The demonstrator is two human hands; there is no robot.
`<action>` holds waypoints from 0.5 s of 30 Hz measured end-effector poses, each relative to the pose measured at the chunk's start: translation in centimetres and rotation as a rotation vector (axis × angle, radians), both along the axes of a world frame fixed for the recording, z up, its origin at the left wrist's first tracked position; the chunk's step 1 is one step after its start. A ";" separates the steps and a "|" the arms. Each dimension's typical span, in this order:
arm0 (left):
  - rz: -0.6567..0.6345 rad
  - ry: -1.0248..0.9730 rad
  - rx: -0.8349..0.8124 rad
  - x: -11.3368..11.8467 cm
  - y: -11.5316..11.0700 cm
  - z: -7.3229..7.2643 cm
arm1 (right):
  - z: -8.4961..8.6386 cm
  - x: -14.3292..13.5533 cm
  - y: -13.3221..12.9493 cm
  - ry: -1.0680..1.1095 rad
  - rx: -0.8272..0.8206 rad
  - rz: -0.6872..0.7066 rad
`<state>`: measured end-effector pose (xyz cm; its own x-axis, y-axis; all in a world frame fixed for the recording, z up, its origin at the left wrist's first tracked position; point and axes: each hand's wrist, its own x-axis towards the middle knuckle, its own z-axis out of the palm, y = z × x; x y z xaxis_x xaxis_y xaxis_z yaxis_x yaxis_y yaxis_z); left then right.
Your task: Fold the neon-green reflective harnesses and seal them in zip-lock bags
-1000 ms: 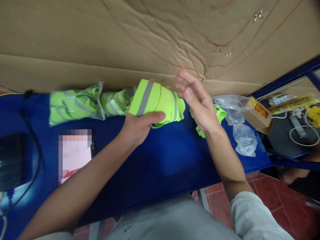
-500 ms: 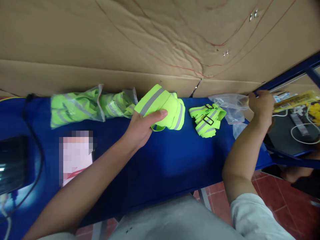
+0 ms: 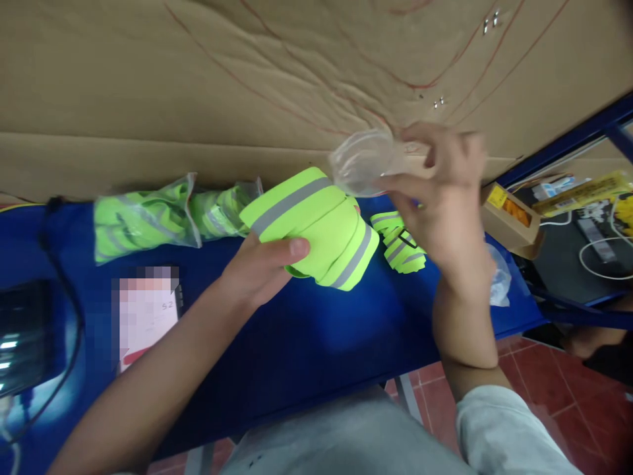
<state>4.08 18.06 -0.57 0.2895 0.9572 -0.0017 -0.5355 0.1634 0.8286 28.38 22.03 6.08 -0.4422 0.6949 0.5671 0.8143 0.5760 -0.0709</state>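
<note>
left hand [image 3: 262, 267] gripping a neon strap bundle [image 3: 319, 227], right hand [image 3: 445, 198] pinching probably a clear bag [image 3: 359, 161], kinda blurry tho

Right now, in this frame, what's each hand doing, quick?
Left hand: closed, holding the folded yellow-green strap with grey bands.
Right hand: closed, holding a clear plastic bag between thumb and fingers.

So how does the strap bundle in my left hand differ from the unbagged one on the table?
The held bundle is up in your left hand; the table bundle rests on the blue table. The table bundle shows a dark buckle; the held bundle shows none. Both are neon yellow-green with grey stripes.
</note>
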 end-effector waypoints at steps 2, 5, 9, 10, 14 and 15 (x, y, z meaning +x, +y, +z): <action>0.059 0.001 0.005 -0.5 0.3 0.3 | -1.1 -1.5 -0.2 0.042 -0.135 0.173; 0.131 0.073 -0.023 -1.2 1.3 0.5 | -2.1 -1.5 -0.1 0.036 -0.368 0.322; -0.026 0.253 -0.141 -1.9 2.3 0.2 | -2.0 -0.5 0.2 -0.023 -0.514 0.289; -0.058 0.281 -0.158 -2.0 2.4 0.0 | -2.0 -0.3 0.2 -0.040 -0.544 0.296; -0.122 0.325 -0.165 -1.2 2.0 -0.8 | -2.2 -0.5 0.4 -0.077 -0.605 0.246; -0.114 0.341 -0.167 -0.8 1.9 -1.0 | -2.4 -0.7 0.5 -0.057 -0.591 0.178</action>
